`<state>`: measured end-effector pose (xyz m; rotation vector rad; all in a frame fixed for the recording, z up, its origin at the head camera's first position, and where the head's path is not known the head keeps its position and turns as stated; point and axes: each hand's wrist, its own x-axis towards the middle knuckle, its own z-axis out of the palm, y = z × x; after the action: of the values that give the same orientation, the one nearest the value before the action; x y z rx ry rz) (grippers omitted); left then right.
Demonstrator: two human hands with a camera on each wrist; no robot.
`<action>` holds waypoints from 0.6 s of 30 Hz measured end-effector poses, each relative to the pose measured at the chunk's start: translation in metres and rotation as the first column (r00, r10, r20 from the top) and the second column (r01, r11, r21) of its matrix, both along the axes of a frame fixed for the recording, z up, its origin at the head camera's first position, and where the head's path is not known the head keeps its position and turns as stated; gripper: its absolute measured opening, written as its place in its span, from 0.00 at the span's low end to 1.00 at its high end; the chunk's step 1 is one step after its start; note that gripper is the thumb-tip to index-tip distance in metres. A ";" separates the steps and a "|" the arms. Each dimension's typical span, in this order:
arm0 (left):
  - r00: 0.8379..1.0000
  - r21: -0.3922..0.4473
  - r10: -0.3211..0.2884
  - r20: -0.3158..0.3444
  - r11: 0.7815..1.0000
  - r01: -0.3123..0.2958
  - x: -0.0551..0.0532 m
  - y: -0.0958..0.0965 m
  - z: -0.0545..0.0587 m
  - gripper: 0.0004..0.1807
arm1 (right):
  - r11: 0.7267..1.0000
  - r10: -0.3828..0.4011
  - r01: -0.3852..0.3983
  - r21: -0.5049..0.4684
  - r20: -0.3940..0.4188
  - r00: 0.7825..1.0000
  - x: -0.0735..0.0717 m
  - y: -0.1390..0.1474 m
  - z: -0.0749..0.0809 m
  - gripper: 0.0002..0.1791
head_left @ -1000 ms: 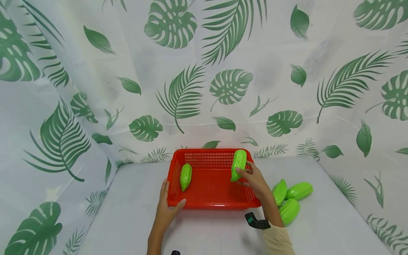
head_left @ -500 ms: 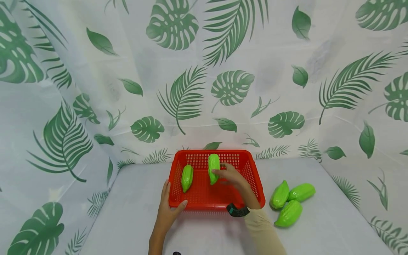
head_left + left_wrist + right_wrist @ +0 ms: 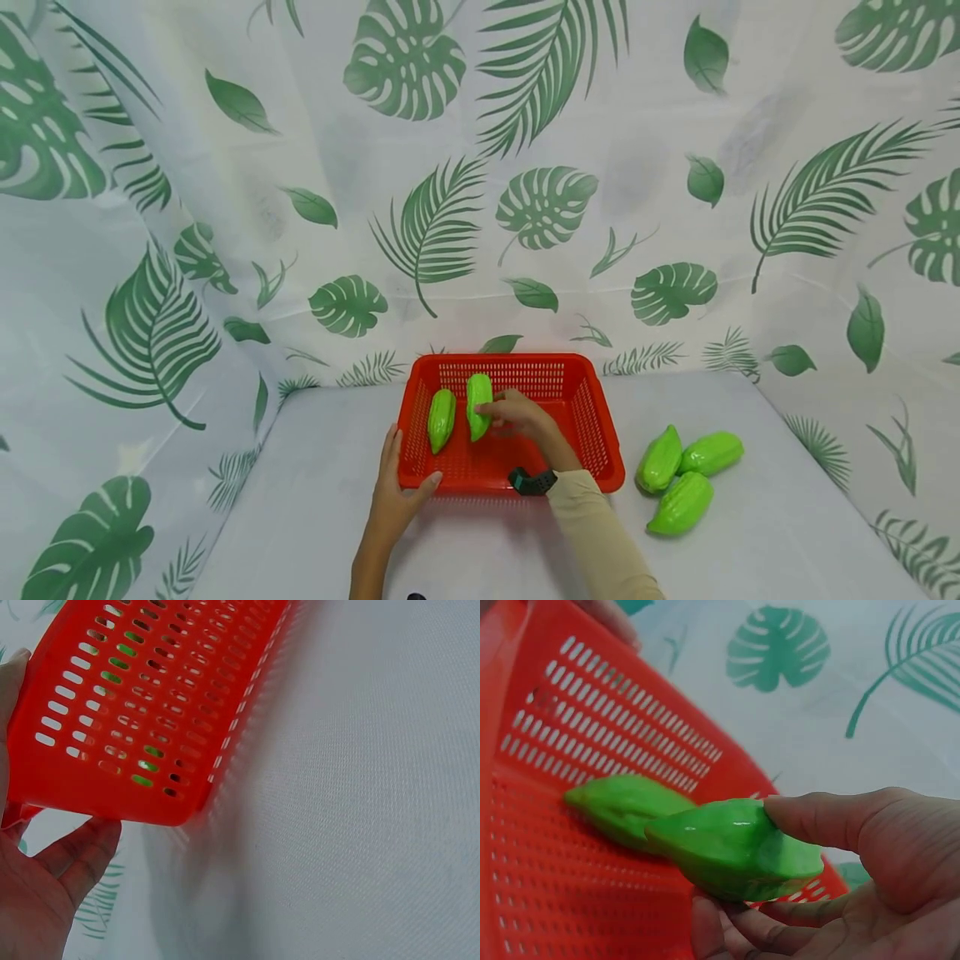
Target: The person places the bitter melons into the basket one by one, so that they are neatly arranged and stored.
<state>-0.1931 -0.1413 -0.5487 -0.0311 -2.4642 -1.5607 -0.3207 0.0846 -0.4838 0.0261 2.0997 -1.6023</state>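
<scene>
A red plastic basket (image 3: 517,479) with slotted walls stands on the white surface. My left hand (image 3: 392,496) holds its near left corner, thumb at the front rim and fingers along the left side; the left wrist view shows this hand (image 3: 45,892) at the basket (image 3: 112,735). My right hand (image 3: 521,412) pinches a glossy green ridged fruit (image 3: 478,408), much like a star fruit, between thumb and fingers inside the basket. In the right wrist view the held fruit (image 3: 727,844) has its pointed tip towards another green fruit (image 3: 626,806), which lies by the basket wall.
On the white table to the right of the basket lie 3 more green fruits (image 3: 682,504), grouped close together. A white sheet (image 3: 480,250) with printed green leaves hangs behind and at both sides. A small dark object (image 3: 417,596) shows at the bottom edge.
My right hand has carried the green fruit leftwards across the basket and slightly lower, near the one lying there. My left hand has stayed at the basket's corner.
</scene>
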 end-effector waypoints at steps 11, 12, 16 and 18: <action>1.000 0.000 0.008 0.009 1.000 -0.008 0.001 -0.002 0.000 0.55 | 0.992 -0.006 -0.008 0.129 0.108 0.994 -0.014 -0.016 -0.011 0.12; 1.000 0.003 0.007 0.006 1.000 -0.007 0.001 -0.002 -0.001 0.55 | 0.991 -0.009 -0.007 0.134 0.119 0.993 -0.015 -0.017 -0.011 0.12; 1.000 -0.002 0.003 0.000 1.000 -0.003 -0.001 -0.001 -0.002 0.55 | 0.993 -0.022 0.001 0.117 0.171 0.985 -0.018 -0.021 -0.013 0.13; 1.000 -0.005 0.005 0.002 1.000 -0.005 -0.001 -0.001 -0.002 0.55 | 0.994 -0.018 -0.002 0.109 0.181 0.983 -0.019 -0.022 -0.015 0.13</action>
<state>-0.1943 -0.1420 -0.5508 -0.0243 -2.4677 -1.5537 -0.3394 0.0627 -0.4984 0.2104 2.0441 -1.4300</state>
